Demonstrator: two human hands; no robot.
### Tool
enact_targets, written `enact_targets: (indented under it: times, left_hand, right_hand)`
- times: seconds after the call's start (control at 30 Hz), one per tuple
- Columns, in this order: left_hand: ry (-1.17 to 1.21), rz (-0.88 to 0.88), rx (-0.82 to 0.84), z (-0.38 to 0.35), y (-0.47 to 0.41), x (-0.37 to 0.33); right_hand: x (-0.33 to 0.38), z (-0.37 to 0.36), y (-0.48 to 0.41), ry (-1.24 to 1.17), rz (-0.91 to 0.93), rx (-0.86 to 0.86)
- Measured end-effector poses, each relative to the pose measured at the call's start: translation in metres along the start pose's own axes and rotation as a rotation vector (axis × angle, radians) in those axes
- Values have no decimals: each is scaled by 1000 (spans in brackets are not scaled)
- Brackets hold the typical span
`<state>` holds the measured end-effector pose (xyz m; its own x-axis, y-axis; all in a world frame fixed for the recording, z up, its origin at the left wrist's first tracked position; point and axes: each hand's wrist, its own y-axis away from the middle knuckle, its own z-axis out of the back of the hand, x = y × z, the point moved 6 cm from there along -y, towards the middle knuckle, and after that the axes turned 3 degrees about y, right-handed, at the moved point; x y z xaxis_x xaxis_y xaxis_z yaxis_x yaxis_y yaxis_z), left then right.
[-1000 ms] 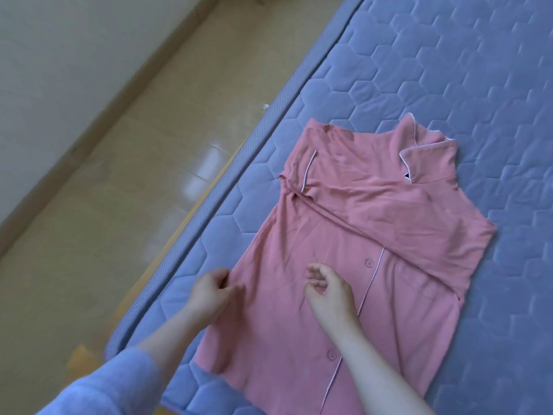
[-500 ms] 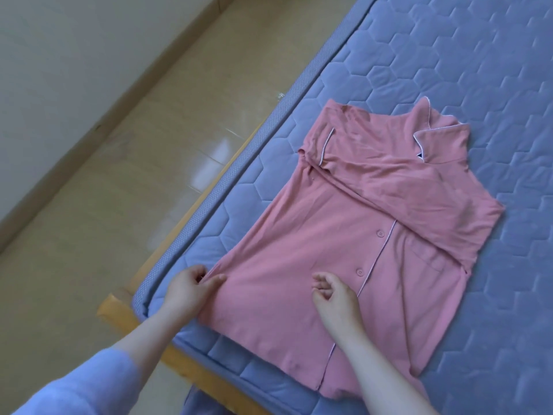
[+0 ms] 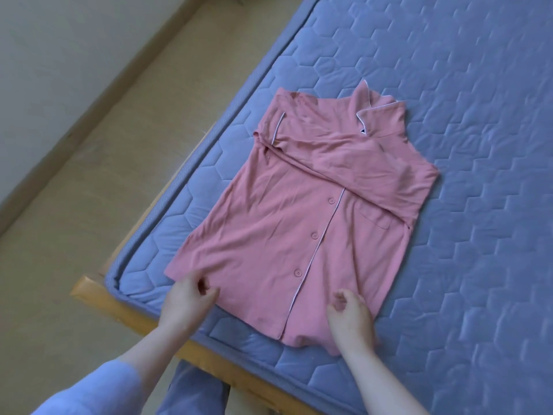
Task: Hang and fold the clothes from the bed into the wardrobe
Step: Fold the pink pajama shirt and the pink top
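Observation:
A pink button-front shirt (image 3: 287, 223) with white piping lies flat on the blue quilted mattress (image 3: 449, 115), collar away from me and both sleeves folded across its chest. My left hand (image 3: 187, 304) pinches the shirt's bottom hem near its left corner. Over the hem on the right of the button placket, my right hand (image 3: 351, 317) has its fingers curled on the fabric; a fold of cloth bunches under it. The wardrobe is out of view.
The wooden bed frame (image 3: 125, 313) runs along the mattress's near edge, with its corner at the left. Beige floor (image 3: 104, 175) and a wall with a skirting board lie to the left. My blue-trousered legs (image 3: 194, 390) stand against the frame.
Both hands slid down the shirt from its middle to the bottom hem. The view pulled back, so the bed's near corner and frame show.

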<state>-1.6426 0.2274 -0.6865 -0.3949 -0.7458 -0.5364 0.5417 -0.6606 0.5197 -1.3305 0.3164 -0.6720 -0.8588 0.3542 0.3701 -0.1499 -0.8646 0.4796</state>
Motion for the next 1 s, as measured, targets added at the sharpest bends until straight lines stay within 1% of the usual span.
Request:
enact_targets:
  times: [0.07,0.13,0.2,0.27,0.3,0.37,0.43,0.57,0.63,0.7,0.73,0.77,0.83,0.9,0.93,1.0]
  left_hand:
    - [5,-84,105,-21,15,-20]
    - [-13,-156,219,-48,34,-35]
    - [-57,-230,320,-76,54,-44]
    - [-122,-329,377,-103,70,-49]
    - [-164,-380,386,-115,75,-51]
    - [-257,-460,377,-131,82,-54]
    - [-342,-501,340,-139,84,-57]
    - [-434,-581,303,-142,89,-66]
    - [-440,-637,277,-140,90,-73]
    - [-469,-637,281,-141,86,-79]
    - [-510,-617,310,-143,84,-80]
    - [-562,-589,347,-146,82,-81]
    - [-710,-563,412,-152,79,-83]
    - [-837,-570,434,-154,79,-83]
    - [-852,-568,440,-155,78,-81]
    - [-830,-557,442,-156,76,-79]
  right_hand:
    - [-25,12,7,55,-50,-81]
    - [-53,19,12,77,-103,-96]
    - [-82,15,16,1,-165,13]
    - [-104,4,20,-82,-214,187]
    - [-110,0,21,-120,-204,242]
    - [-117,-5,21,-240,-171,270]
    - [-120,-5,18,-394,-172,221]
    - [-117,6,20,-614,-171,59]
    - [-117,12,23,-790,-225,24]
    - [-117,14,31,-1049,-356,46]
    - [-118,14,36,-1138,-412,66]
    - [-121,13,43,-1178,-457,82]
    - [-132,10,61,-1171,-537,103]
    - [-146,2,81,-1130,-628,115]
    - [-151,-1,87,-1105,-654,118]
    - [-157,-4,90,-1042,-614,134]
